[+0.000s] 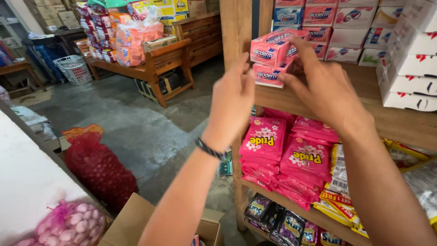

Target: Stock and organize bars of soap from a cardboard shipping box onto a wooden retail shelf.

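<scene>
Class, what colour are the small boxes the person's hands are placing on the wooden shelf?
Pink boxes, some with a blue panel, clearest in the head view.

Both arms raised, left hand (233,98) open, fingers up, right hand (321,86) fingers spread, curled forward.

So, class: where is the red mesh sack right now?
In the head view, the red mesh sack lies on the grey concrete floor at lower left, between the white counter and the brown cardboard box, left of the left hand.
</scene>
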